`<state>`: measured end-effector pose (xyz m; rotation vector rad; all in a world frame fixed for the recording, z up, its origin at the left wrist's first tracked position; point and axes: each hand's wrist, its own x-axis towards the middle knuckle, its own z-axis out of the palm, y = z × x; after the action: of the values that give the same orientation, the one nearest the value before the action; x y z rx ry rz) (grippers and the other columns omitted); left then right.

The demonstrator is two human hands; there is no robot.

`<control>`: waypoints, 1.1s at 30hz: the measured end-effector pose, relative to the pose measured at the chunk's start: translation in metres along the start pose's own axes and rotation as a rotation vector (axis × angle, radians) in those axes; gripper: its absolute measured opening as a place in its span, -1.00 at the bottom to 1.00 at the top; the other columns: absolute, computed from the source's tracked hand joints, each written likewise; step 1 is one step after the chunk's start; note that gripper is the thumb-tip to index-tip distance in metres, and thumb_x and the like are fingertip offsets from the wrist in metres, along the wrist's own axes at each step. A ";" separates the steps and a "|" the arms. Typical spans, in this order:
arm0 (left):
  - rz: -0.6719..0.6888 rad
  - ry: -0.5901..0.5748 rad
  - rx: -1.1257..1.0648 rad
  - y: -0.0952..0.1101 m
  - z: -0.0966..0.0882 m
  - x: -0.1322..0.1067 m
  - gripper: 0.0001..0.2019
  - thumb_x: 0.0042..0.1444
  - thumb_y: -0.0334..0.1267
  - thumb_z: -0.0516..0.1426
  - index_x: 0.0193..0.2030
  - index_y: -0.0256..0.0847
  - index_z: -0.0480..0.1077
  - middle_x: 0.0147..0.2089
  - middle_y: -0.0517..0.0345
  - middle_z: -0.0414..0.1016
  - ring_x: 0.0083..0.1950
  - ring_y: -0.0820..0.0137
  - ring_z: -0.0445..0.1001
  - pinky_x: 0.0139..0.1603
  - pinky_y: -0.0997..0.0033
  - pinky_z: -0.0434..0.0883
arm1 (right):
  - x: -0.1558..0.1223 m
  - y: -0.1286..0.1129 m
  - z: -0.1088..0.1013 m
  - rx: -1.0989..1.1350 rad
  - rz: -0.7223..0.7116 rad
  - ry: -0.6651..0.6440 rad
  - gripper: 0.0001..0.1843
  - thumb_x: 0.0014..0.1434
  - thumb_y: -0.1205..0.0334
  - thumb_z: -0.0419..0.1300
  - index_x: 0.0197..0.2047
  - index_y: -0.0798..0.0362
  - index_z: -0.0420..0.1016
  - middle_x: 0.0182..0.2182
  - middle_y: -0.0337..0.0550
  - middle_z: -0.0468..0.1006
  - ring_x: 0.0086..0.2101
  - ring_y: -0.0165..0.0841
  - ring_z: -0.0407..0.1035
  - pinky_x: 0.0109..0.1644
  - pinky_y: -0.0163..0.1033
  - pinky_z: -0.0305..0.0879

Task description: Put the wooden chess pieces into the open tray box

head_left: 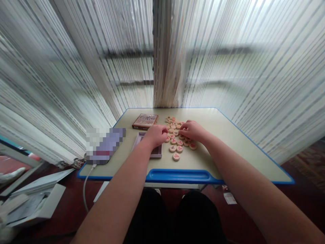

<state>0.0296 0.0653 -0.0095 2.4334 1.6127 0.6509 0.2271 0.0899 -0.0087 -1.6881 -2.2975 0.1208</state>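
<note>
Round wooden Chinese chess pieces (179, 143) with red or dark characters lie in a loose cluster at the middle of the table. My left hand (157, 136) reaches over the open shallow box (157, 152) to the cluster's left side. Its fingers are curled in, and whatever they hold is hidden. On the right side, my right hand (194, 130) has its fingers bent down among the pieces, fingertips touching them. Whether a piece is pinched there I cannot make out. A printed box lid (146, 121) lies behind my left hand.
The light table (228, 156) has a blue edge and a blue pencil groove (179, 175) in front. A blurred-out phone (109, 145) with a white cable (85, 189) lies at the left. Pleated curtains (167, 67) hang behind. An open white box (43, 206) stands on the floor at lower left.
</note>
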 end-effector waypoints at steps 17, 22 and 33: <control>0.034 -0.020 0.042 -0.001 0.001 0.001 -0.76 -0.04 -0.34 0.03 -0.32 -0.21 0.52 -0.22 0.05 0.56 -0.17 0.28 0.48 -0.08 0.35 0.40 | -0.002 -0.001 -0.003 0.101 -0.033 0.047 -0.86 0.05 0.21 0.22 -0.28 0.04 0.51 -0.33 -0.20 0.53 -0.38 -0.41 0.33 -0.30 -0.33 0.20; 0.033 -0.017 0.025 0.000 0.001 -0.001 -0.76 -0.02 -0.33 0.02 -0.31 -0.21 0.52 -0.22 0.05 0.56 -0.17 0.29 0.48 -0.08 0.36 0.40 | -0.001 0.000 -0.002 0.098 -0.074 0.058 -0.90 0.02 0.26 0.22 -0.33 0.05 0.50 -0.36 -0.21 0.52 -0.39 -0.42 0.32 -0.31 -0.35 0.20; 0.036 -0.014 0.020 -0.001 0.002 0.001 -0.76 -0.04 -0.34 0.02 -0.31 -0.23 0.51 -0.23 0.04 0.56 -0.17 0.28 0.48 -0.09 0.35 0.41 | 0.000 0.006 0.001 0.034 -0.133 0.146 -0.68 0.08 0.36 0.09 -0.12 0.03 0.55 -0.11 -0.09 0.54 -0.13 -0.23 0.33 0.03 -0.15 0.21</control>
<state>0.0294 0.0667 -0.0111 2.4813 1.5811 0.6252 0.2325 0.0918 -0.0113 -1.4720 -2.2770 0.0079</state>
